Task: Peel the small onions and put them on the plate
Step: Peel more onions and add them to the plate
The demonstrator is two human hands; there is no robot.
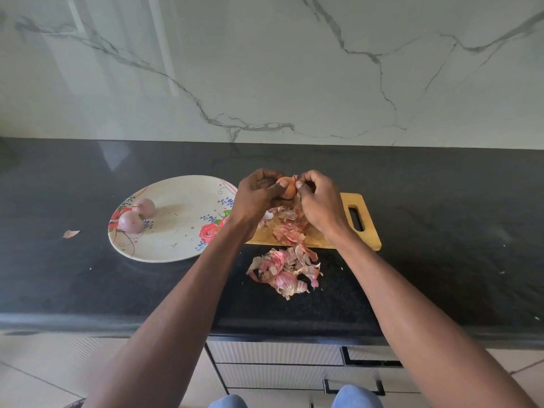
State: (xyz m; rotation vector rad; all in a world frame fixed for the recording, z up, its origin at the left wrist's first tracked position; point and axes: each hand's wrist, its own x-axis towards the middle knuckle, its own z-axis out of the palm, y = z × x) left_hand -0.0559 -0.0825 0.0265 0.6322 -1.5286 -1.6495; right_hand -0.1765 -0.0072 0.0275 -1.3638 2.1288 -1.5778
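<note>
My left hand (pixel 259 195) grips a small orange-brown onion (pixel 288 187) above the left end of the wooden cutting board (pixel 347 228). My right hand (pixel 316 198) pinches a bit of the onion's skin at its top. Two peeled purple onions (pixel 131 221) (pixel 144 207) lie at the left side of the white flowered plate (pixel 176 231), which sits to the left of the board.
Loose onion skins lie on the board (pixel 290 231) and in a pile (pixel 284 270) on the black countertop just in front of it. A single skin scrap (pixel 70 233) lies left of the plate. A marble wall stands behind; drawers are below the counter edge.
</note>
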